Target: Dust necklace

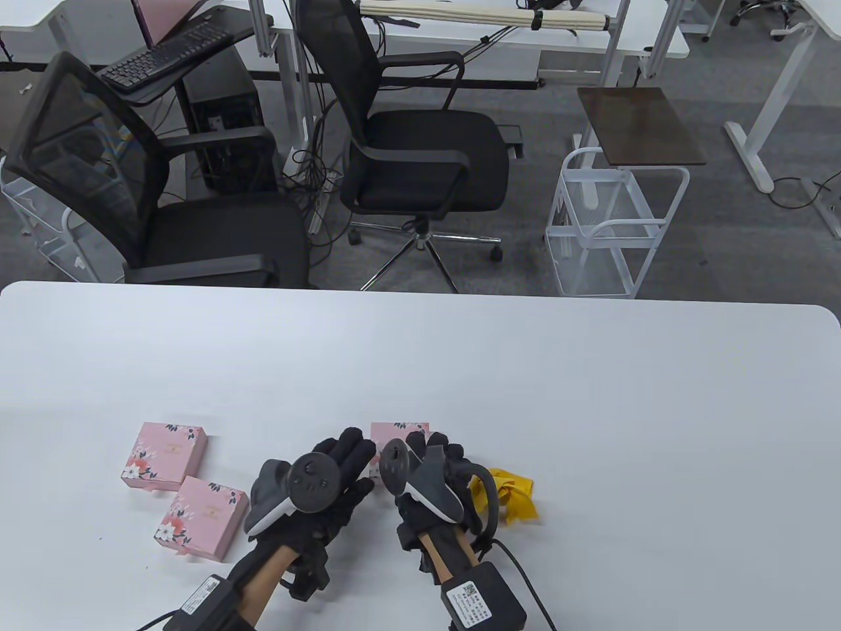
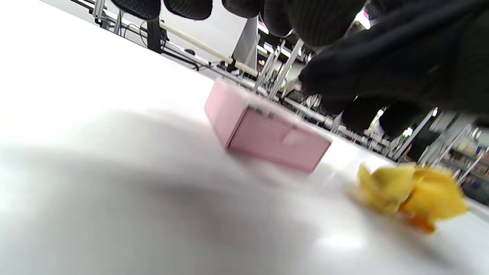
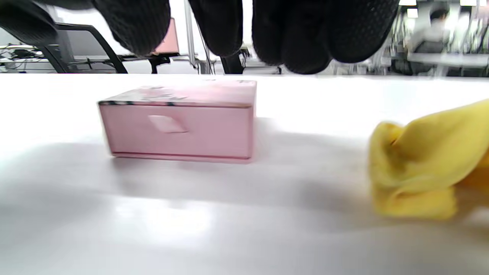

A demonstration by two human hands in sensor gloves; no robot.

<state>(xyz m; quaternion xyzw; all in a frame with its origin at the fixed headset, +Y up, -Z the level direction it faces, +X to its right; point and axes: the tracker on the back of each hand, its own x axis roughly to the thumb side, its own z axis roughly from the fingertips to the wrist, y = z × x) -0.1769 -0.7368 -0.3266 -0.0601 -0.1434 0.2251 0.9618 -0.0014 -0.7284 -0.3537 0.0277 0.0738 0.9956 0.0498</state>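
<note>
Both my hands are out over the table, side by side and pretty close together, coming in from the near edge. My left hand [image 1: 328, 483] is angled in toward the right one, fingers stretched forward and mostly straight, not holding anything, and its tracker [image 1: 309, 483] sits on the back. My right hand [image 1: 433, 470] points more straight ahead, fingers [image 3: 225, 26] hanging down loose, just relaxed, nothing in them. Its tracker [image 1: 420, 480] is strapped on top too. Black gloves on both, bare forearms behind them, a small black box [image 1: 483, 595] on the right wrist with a cable trailing off it.
</note>
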